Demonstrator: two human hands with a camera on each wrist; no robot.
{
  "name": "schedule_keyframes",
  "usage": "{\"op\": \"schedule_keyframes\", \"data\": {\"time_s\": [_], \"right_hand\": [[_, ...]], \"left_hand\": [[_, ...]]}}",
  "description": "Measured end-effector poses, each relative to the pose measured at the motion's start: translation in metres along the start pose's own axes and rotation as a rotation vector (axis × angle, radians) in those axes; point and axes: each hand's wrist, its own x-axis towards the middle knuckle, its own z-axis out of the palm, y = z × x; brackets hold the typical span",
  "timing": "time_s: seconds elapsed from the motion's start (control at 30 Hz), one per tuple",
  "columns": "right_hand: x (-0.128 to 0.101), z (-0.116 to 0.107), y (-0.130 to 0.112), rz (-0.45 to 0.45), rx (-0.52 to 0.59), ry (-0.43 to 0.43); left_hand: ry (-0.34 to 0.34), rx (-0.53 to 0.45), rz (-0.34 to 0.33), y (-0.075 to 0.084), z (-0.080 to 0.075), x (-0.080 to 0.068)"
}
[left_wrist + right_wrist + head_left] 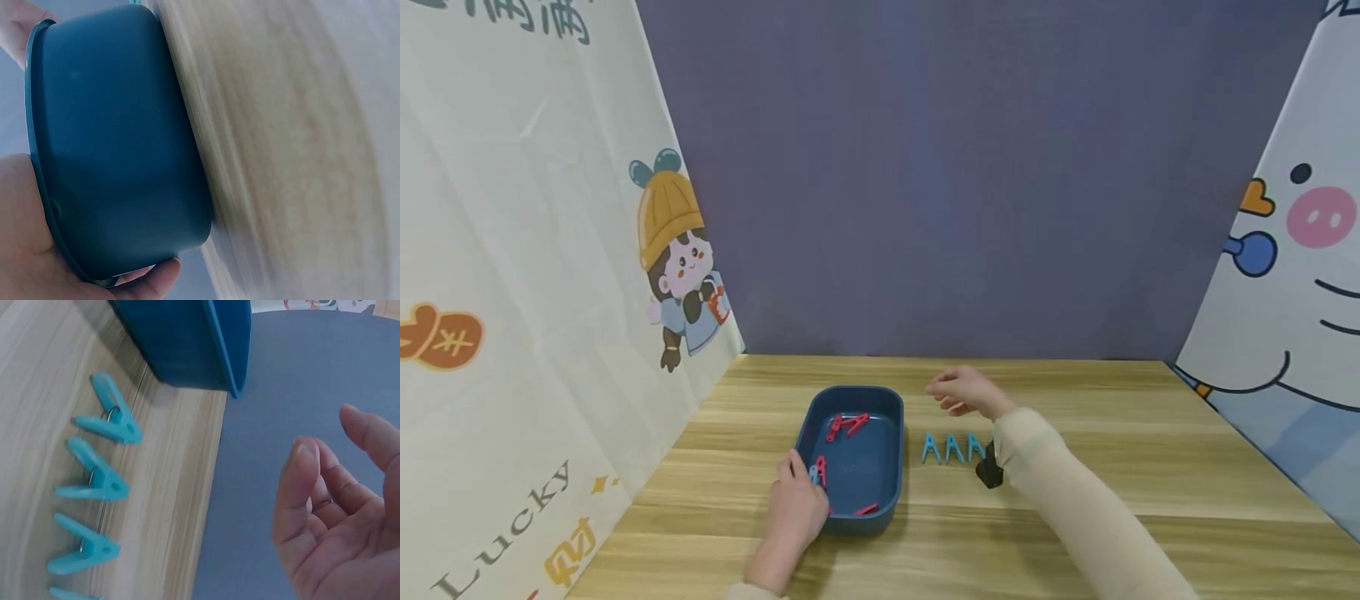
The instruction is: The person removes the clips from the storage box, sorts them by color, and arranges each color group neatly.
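Observation:
My left hand [797, 504] grips the rim of a dark blue plastic bin [861, 467] at its near left side. Several red clothespins [857, 424] lie scattered inside the bin, and a light blue clothespin [813, 474] shows beside my left fingers. My right hand [966, 390] hovers in the air past the bin's right side, fingers loosely bent and thumb apart, holding nothing. Below it, a row of teal clothespins [953, 448] lies on the table; the right wrist view shows the same clothespins [94, 472] with another cut off at the bottom edge.
The wood-grain table [1112, 467] meets a dark blue-grey panel [925, 183] at the back. A printed cartoon sheet [550, 250] hangs on the left, another cartoon sheet [1285, 292] on the right. A small black block [990, 467] shows at my right wrist.

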Motion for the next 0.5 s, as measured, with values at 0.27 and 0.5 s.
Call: {"op": "schedule_keyframes", "data": {"time_s": [0.27,0.5], "right_hand": [[0.004,0.01,-0.011,-0.009,-0.032,-0.028],[0.006,0.021,-0.014,-0.013,-0.032,-0.029]], "left_hand": [[0.011,0.002,0.001,0.0,0.001,0.0],[-0.006,-0.005,-0.013,0.0,0.001,0.0]]}}
